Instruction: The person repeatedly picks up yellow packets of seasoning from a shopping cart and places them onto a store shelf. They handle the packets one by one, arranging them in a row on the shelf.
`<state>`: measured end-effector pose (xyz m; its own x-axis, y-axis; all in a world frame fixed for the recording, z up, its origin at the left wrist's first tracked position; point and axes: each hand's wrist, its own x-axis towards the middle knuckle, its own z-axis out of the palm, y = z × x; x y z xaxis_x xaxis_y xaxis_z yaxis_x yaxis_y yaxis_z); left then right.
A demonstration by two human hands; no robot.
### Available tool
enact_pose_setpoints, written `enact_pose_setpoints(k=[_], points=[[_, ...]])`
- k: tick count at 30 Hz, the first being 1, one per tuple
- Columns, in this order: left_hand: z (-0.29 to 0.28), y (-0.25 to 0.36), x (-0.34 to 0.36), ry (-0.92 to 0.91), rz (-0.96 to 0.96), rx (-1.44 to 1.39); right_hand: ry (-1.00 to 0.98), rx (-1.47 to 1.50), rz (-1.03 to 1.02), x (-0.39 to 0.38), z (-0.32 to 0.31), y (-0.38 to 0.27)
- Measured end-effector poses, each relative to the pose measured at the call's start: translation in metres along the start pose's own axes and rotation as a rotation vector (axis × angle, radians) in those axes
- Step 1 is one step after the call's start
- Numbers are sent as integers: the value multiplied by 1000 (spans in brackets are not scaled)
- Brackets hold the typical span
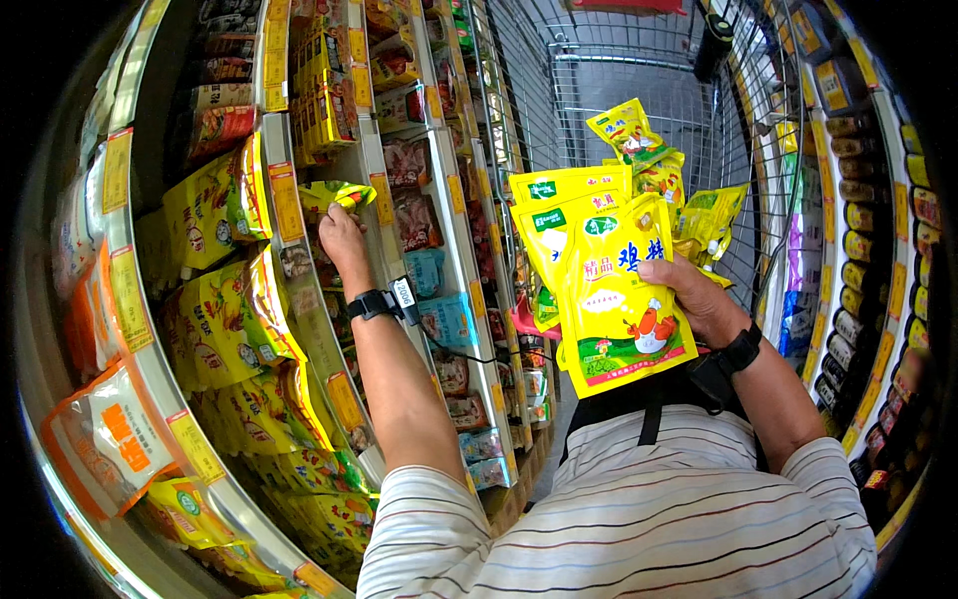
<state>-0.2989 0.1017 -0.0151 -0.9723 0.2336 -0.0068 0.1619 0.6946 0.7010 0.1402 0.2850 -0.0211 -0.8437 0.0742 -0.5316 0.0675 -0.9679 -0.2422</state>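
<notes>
Out at the left-hand shelf, my left hand (344, 240) is closed, with its fingers at the lower edge of a small yellow-green packet (337, 194) by the shelf's price rail. In front of my body, my right hand (694, 298) grips a fanned stack of flat yellow seasoning packets (617, 295), its thumb lying across the front one. That front packet carries a cartoon chicken in a chef's hat. Beyond the stack, more yellow packets (639, 135) lie in the wire shopping cart (634, 60), partly hidden by the ones I hold.
Stocked shelves run along the left, with rows of large yellow bags (225, 324) and a white-and-orange bag (112, 439) near my left arm. At the right, another shelf holds dark jars (853, 220). A black cable crosses near the cart's left side.
</notes>
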Motion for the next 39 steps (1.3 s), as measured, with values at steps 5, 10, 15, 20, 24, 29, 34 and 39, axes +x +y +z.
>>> enact_pose_setpoints(k=[5, 10, 15, 20, 24, 29, 34, 39], points=[[-7, 7, -6, -28, -14, 20, -8, -7, 1, -1, -4, 1], [-23, -33, 23, 19, 510, 787, -28, -8, 34, -6, -3, 2], [-7, -17, 12, 2, 241, 516, 10, 15, -2, -12, -6, 0], [-13, 8, -26, -83, 131, 403, 41, -3, 11, -14, -11, -1], [-22, 7, -41, -101, 194, 518, 47, -19, 7, -14, -11, 0], [-23, 12, -67, -130, 331, 681, 39, -43, 21, -13, -12, 1], [-13, 15, -95, -123, 491, 756, 35, -48, 8, -14, -8, 2], [-8, 32, -119, -166, 538, 701, 57, -33, 50, -23, -6, -3]])
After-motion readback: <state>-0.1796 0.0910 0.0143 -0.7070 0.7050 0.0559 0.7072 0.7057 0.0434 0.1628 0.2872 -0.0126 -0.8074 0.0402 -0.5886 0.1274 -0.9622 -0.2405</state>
